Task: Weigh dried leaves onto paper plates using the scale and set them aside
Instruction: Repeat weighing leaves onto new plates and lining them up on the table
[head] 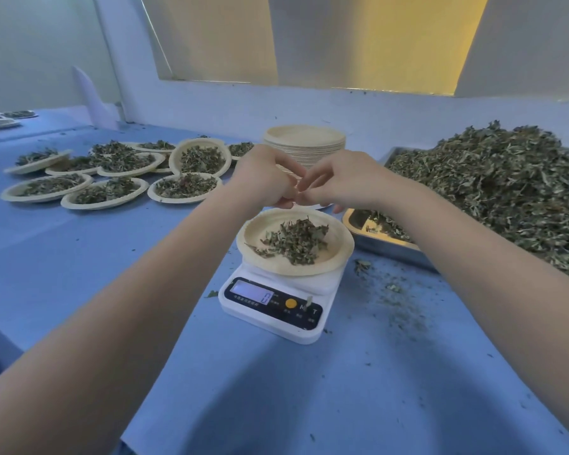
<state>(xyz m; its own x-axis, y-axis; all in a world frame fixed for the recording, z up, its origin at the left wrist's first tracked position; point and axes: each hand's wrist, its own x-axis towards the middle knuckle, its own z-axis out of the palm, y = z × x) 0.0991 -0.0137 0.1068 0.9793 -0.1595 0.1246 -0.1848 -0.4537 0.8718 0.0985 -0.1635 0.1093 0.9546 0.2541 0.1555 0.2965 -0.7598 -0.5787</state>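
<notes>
A paper plate [339, 254] with a small heap of dried leaves [294, 243] sits on the white digital scale [276, 310], whose display is lit. My left hand [263, 178] and my right hand [339, 182] meet fingertip to fingertip just above the plate's far rim. Both have their fingers curled and pinch a tiny bit of leaf between them, which is barely visible. A big pile of dried leaves [493, 188] fills a metal tray [385, 247] to the right of the scale.
Several filled paper plates [184, 188] lie on the blue table at the left. A stack of unused plates [304, 142] stands behind my hands. Leaf crumbs [398, 300] are scattered right of the scale. A white wall ledge runs along the back.
</notes>
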